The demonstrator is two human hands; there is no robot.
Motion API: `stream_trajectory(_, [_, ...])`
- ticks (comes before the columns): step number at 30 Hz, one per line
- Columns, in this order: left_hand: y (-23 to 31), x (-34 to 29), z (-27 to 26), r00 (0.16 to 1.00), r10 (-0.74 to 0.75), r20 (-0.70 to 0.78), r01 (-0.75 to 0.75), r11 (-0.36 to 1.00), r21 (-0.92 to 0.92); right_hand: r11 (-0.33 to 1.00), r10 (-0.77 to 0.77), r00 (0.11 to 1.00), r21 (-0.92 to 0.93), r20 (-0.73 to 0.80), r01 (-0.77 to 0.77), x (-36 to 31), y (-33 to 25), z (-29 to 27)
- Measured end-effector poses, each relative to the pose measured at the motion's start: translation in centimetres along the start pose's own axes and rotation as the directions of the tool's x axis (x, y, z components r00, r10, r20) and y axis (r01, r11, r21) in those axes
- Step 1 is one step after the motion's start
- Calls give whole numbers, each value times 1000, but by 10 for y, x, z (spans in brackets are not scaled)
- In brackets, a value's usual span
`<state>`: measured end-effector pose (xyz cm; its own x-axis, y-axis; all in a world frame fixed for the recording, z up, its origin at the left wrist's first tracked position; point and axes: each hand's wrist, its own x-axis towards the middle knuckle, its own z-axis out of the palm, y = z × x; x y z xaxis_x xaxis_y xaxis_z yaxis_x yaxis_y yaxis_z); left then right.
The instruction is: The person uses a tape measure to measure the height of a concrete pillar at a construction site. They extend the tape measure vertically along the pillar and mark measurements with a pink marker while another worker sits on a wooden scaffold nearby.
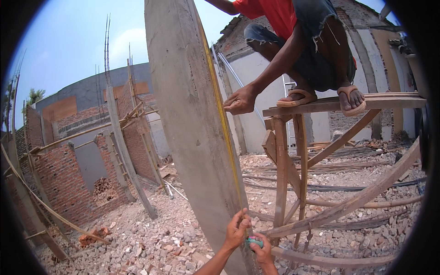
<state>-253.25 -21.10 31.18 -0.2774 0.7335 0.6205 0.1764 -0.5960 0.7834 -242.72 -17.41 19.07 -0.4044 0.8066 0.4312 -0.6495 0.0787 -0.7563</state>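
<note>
A tall grey concrete column [183, 105] rises in front of me and looks tilted in the view. Along its right edge runs the yellow blade [220, 107] of a tape measure. Low on that edge, my left hand [236, 230] has its fingers bent together around the lower end of the blade. Just beside it, my right hand [263, 251] grips the teal tape measure case [255, 241]. Higher up, a co-worker's hand [241, 100] is closed near the column's right edge, close to the blade.
The co-worker, in a red shirt [275, 16] and sandals, squats on a wooden scaffold plank [348, 104]. Timber braces [353, 199] curve down at the right. Broken rubble [156, 243] covers the ground. Brick walls [59, 183] and bamboo poles stand at the left; steel bars [339, 188] lie behind.
</note>
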Motion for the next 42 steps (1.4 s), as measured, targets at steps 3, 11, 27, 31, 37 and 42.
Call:
stream_trajectory(3, [-3,1,-4,1000,-11,-14,12,993,119,909,167,985,381,48,-173,14,16,-4])
stream_trajectory(11, [14,16,4,979,118,-163,-65,951,301,998,64,997,9,-50,-64,12,-13,4])
stream_trajectory(27, [131,168,-3,996,89,23,-90,995,35,426,508,520,324,687,-845,95,19,-27])
stream_trajectory(31, [122,176,0,995,19,-99,-41,973,-226,796,537,804,161,255,-583,77,6,-3])
stream_trajectory(37, [110,182,16,948,88,-306,-193,923,-334,854,-203,977,-500,-67,143,33,-3,48])
stream_trajectory(42, [108,194,25,905,104,-412,-171,977,-129,955,-74,991,-292,-110,39,53,7,45])
